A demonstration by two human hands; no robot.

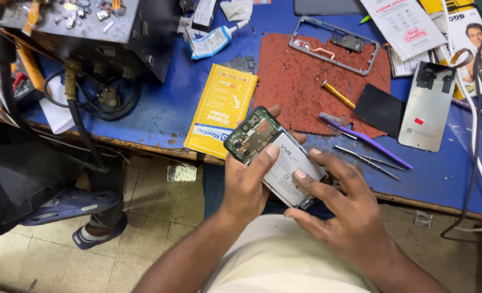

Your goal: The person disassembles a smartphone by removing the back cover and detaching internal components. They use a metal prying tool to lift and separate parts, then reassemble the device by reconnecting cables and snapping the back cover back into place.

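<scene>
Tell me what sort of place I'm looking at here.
Likely a phone repair bench. Both hands, left hand and right hand, hold an opened phone; a bare phone frame, tweezers and a glue tube lie on the blue table.

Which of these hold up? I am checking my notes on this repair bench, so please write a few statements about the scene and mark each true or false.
1. Both hands hold the opened phone. True: the left hand grips its upper end and the right hand its lower end.
2. The phone's back cover is on. False: the circuit board and battery are exposed.
3. The purple tool lies on the blue table. True.
4. The yellow box sits on the red mat. False: it lies on the table, left of the mat.
5. The metal phone frame is in the right hand. False: it lies on the mat.
</scene>
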